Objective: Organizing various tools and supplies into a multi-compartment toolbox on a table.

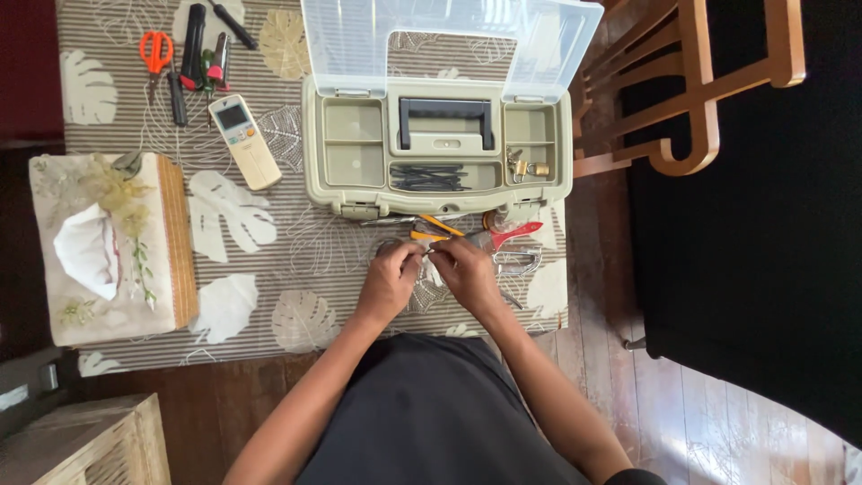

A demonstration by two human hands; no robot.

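While both hands meet at the surface's near edge, entries run outward.
Fingers: left hand (pixel 388 280) and right hand (pixel 467 272) pinch together on a small item between them; too small to tell what.
Item's place: just in front of the toolbox, over the surface (pixel 296 269).
Beside right hand: orange pliers (pixel 435 230), red-handled tool (pixel 514 233), metal bits (pixel 519 261).
Toolbox (pixel 437 148): beige, clear lid up; black ties (pixel 429 177) and padlocks (pixel 525 165) in tray.
Far left: remote (pixel 244 141), scissors (pixel 156 49), screwdrivers (pixel 193 45), tissue box (pixel 108 247).
Right: wooden chair (pixel 691 90).
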